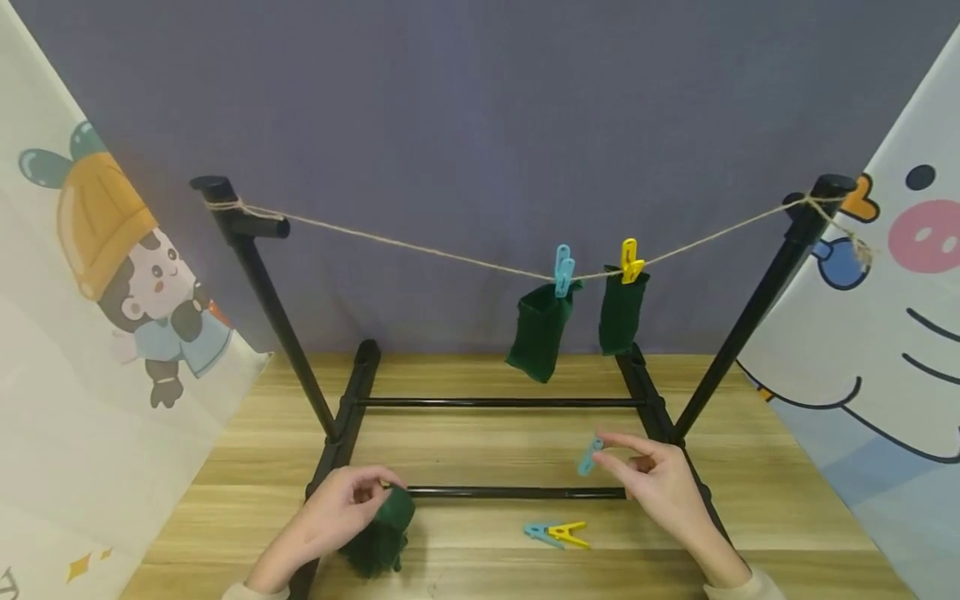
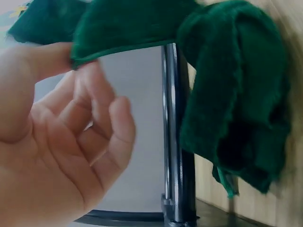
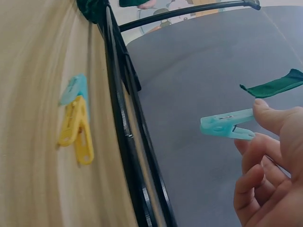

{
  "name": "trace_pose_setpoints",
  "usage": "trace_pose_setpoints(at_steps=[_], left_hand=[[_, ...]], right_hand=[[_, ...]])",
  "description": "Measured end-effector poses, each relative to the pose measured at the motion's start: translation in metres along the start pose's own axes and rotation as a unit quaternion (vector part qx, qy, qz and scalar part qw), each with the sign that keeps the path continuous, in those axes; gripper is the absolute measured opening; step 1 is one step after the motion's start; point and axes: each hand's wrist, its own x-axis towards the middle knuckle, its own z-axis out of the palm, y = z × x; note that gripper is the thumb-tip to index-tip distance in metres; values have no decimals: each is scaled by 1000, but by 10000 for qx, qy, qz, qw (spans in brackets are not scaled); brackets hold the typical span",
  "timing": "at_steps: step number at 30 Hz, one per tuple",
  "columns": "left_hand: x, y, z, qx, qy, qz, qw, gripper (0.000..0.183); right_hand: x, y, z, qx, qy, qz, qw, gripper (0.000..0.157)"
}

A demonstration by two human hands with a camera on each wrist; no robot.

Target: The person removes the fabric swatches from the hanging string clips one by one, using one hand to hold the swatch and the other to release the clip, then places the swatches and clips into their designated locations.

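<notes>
Head view, left hand (image 1: 337, 508): nearly closed, pinching green cloth (image 1: 381, 535) below string (image 1: 405, 244); corner-only grip could drop it.
Right hand (image 1: 658, 477): slightly parted, pinching blue clothespin (image 1: 589, 459) below string; uneven squeeze could slip it.

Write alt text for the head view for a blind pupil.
A person's left hand pinches green cloth, the right hand a blue clothespin. Behind, two green pieces hang clipped to a string between black posts; two clothespins lie on the table.
</notes>
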Motion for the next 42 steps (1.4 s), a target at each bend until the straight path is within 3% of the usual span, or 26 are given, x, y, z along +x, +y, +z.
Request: trace_pose_setpoints(at_steps=[8,13,17,23,29,42], left_hand=[[-2,-10,2,419,-544,-374,9969,16],[-4,-17,3,387,-853,-478,9945,15],[-5,-18,2,409,-975,-437,9934,14],[-6,-18,-3,619,-870,-314,9938,17],[-6,-16,-5,784,-551,-303,9949,21],[1,-15,-4,627,-258,-398,9969,23]], right_hand=[[-4,12,2,31,-149,421,9990,31],[-4,14,3,71,-241,465,9986,32],[-7,18,4,65,-400,729,9965,36],[-9,23,4,50,-612,1027,9928,41],[-10,30,5,36,-777,1114,9907,42],[-15,45,8,8,-1101,960,9893,38]])
